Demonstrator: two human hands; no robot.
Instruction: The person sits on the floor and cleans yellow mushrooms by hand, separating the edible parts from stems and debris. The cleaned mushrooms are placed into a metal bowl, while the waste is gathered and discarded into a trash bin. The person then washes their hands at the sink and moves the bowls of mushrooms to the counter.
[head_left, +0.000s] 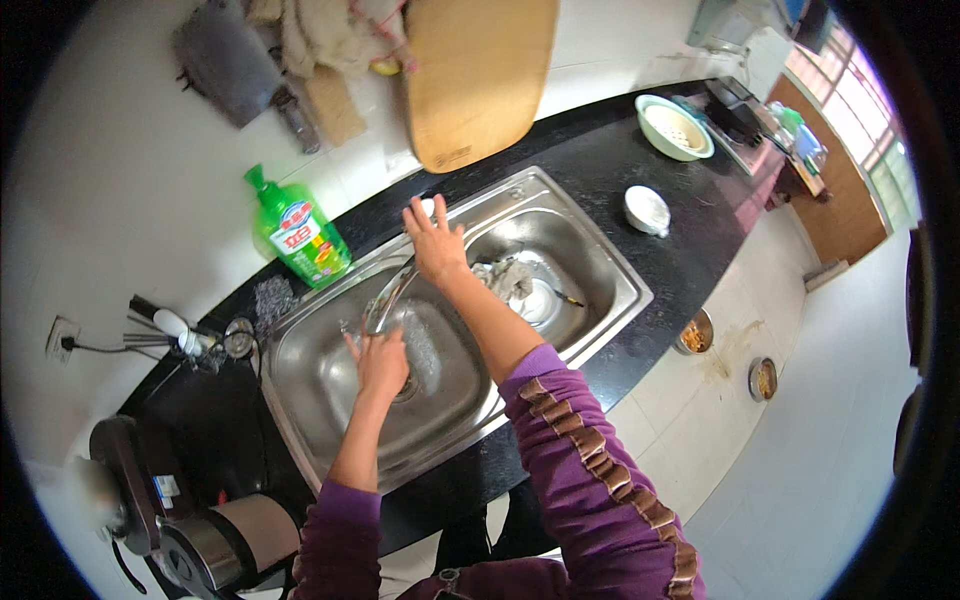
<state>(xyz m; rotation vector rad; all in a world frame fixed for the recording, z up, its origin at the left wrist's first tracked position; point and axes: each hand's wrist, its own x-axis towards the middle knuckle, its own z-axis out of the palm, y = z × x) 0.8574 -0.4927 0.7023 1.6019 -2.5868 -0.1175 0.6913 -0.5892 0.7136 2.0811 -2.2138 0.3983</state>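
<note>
My left hand (382, 362) is at the spout end of the curved metal faucet (394, 294), over the left basin of a stainless steel sink (457, 386). Its fingers are spread. Whether it touches the spout is not clear. My right hand (436, 244) reaches over the faucet's base at the sink's back edge, fingers apart, beside a small white round thing (428, 207). Water or suds show on the left basin's floor. In the right basin lie a crumpled grey cloth (511, 280), a white dish (537, 304) and a thin dark utensil (570, 299).
A green detergent bottle (304, 236) and a scouring pad (274, 301) stand behind the sink's left side. A kettle (232, 536) is at lower left. White bowl (646, 210) and green basin (673, 127) sit right. A cutting board (480, 82) and cleaver (229, 64) hang behind.
</note>
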